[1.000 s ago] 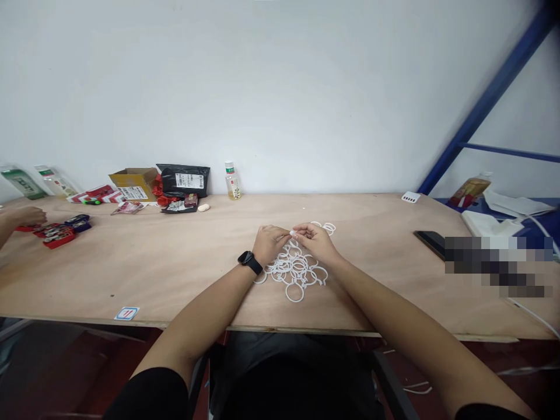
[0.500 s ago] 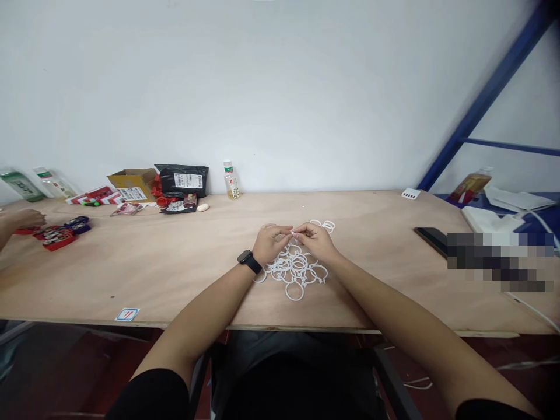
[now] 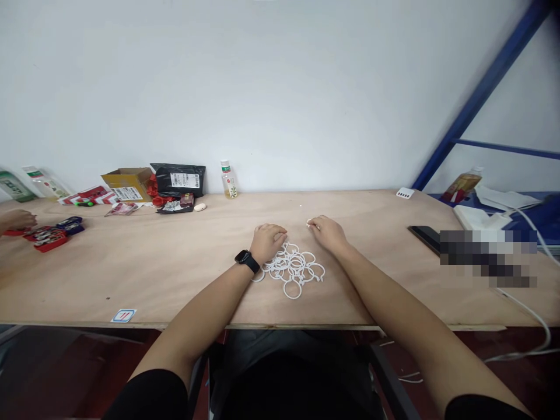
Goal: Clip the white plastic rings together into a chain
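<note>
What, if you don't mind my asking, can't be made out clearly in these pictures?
All from the head view:
- Right hand: its fingertips are too small to show whether they hold anything.
- White plastic rings: they overlap too tightly to count.
- Black flat object: a pixelated patch covers its right end.
- Co-worker's arm: cut off by the left edge.
- Black bag's label: too small to read.

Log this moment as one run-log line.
left hand: at edge of white plastic rings | right hand: just beyond rings, over plywood table | held items: cannot tell
</note>
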`<state>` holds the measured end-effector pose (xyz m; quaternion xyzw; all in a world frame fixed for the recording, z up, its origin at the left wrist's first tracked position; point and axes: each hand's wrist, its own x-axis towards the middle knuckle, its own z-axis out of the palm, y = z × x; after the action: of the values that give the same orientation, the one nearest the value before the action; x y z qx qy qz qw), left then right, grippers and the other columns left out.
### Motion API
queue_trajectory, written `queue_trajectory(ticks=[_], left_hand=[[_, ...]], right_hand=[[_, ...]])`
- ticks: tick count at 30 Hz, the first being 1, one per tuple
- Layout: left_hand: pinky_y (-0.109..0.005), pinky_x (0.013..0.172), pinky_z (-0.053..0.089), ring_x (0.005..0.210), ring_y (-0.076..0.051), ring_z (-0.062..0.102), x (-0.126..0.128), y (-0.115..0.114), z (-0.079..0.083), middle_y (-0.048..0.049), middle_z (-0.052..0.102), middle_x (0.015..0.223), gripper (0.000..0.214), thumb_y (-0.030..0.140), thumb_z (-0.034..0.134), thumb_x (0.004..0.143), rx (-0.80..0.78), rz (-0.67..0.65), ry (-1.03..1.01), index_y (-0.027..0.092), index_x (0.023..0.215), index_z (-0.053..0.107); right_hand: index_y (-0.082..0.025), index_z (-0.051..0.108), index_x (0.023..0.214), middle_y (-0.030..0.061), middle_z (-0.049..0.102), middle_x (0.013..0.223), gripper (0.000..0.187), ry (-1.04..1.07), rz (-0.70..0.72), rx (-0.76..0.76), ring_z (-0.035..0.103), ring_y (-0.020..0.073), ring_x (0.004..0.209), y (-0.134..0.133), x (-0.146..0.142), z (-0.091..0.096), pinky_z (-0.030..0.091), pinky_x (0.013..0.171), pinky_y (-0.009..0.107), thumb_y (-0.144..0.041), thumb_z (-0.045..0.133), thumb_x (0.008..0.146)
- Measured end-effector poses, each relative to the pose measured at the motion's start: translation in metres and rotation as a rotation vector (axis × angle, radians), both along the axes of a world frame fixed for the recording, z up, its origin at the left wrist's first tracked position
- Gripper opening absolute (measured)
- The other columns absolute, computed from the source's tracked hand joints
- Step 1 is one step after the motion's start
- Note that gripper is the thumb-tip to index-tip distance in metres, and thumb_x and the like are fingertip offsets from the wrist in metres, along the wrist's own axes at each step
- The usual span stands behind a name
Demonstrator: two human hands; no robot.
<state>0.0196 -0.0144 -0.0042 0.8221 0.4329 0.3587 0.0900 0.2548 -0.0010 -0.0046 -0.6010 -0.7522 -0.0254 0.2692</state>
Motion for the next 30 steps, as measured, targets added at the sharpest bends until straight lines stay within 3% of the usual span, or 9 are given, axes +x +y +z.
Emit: queue_trajectory(ticks=[2,8,11,14,18,22,26,30], left_hand=[[-0.04,0.099,0.039,0.103,-0.02,0.062,0.0,0.0,0.0,-0.0013,0.073,0.103,0.015,0.03,0.058,0.088,-0.024,0.013,0.029,0.025,0.092,0.071],[-0.041,0.099,0.037,0.103,-0.021,0.061,0.0,-0.001,0.001,-0.0016,0.072,0.104,0.018,0.032,0.056,0.089,-0.048,0.041,0.095,0.025,0.094,0.072],[-0.041,0.1,0.037,0.104,-0.021,0.061,0.001,-0.001,0.0,-0.0025,0.072,0.105,0.019,0.031,0.056,0.089,-0.063,0.046,0.122,0.025,0.096,0.072],[-0.041,0.101,0.037,0.104,-0.021,0.062,0.001,0.0,-0.002,-0.0034,0.073,0.105,0.021,0.032,0.055,0.089,-0.083,0.028,0.137,0.025,0.098,0.072],[-0.038,0.098,0.041,0.102,-0.021,0.064,0.001,0.002,-0.004,-0.0046,0.073,0.105,0.025,0.033,0.054,0.09,-0.069,0.001,0.086,0.024,0.105,0.071],[-0.031,0.086,0.049,0.09,-0.018,0.067,0.001,0.004,-0.004,-0.0037,0.074,0.099,0.024,0.028,0.054,0.09,-0.042,-0.125,-0.041,0.024,0.107,0.071],[-0.027,0.08,0.05,0.081,-0.015,0.068,0.002,0.001,-0.001,-0.0018,0.075,0.089,0.021,0.023,0.058,0.088,-0.014,-0.17,-0.136,0.024,0.1,0.074],[-0.028,0.08,0.05,0.077,-0.015,0.068,0.002,-0.003,0.003,-0.0017,0.075,0.084,0.016,0.023,0.062,0.085,0.033,-0.113,-0.148,0.024,0.093,0.076]], right_hand=[[-0.021,0.071,0.101,0.0082,0.068,0.107,0.021,-0.026,-0.019,-0.024,0.063,0.0203,0.093,0.0,0.0,0.0,0.045,0.077,0.028,-0.024,0.055,0.087],[-0.023,0.072,0.084,0.002,0.072,0.083,0.013,0.049,0.22,-0.228,0.064,0.0163,0.077,-0.015,-0.034,-0.003,0.043,0.065,0.024,-0.033,0.065,0.081],[-0.022,0.071,0.078,0.0018,0.071,0.081,0.007,0.026,0.258,-0.265,0.062,0.0152,0.072,-0.017,-0.042,-0.008,0.04,0.061,0.024,-0.028,0.067,0.078],[-0.02,0.07,0.077,0.0032,0.069,0.081,0.006,0.061,0.247,-0.201,0.061,0.0156,0.074,-0.016,-0.041,-0.01,0.041,0.064,0.025,-0.022,0.065,0.079],[-0.019,0.069,0.083,0.0045,0.067,0.082,0.009,0.229,0.311,-0.001,0.06,0.0168,0.079,-0.017,-0.041,-0.004,0.044,0.071,0.028,-0.022,0.061,0.083],[-0.02,0.07,0.084,0.0049,0.066,0.083,0.01,0.367,0.387,0.117,0.059,0.017,0.078,-0.023,-0.045,0.003,0.045,0.07,0.029,-0.022,0.06,0.085],[-0.02,0.071,0.083,0.0045,0.067,0.08,0.01,0.424,0.415,0.127,0.059,0.0165,0.074,-0.027,-0.049,0.004,0.046,0.068,0.029,-0.02,0.061,0.082],[-0.019,0.072,0.088,0.0039,0.07,0.079,0.016,0.523,0.402,0.008,0.061,0.0154,0.069,-0.029,-0.05,0.002,0.047,0.064,0.027,-0.024,0.058,0.083]])
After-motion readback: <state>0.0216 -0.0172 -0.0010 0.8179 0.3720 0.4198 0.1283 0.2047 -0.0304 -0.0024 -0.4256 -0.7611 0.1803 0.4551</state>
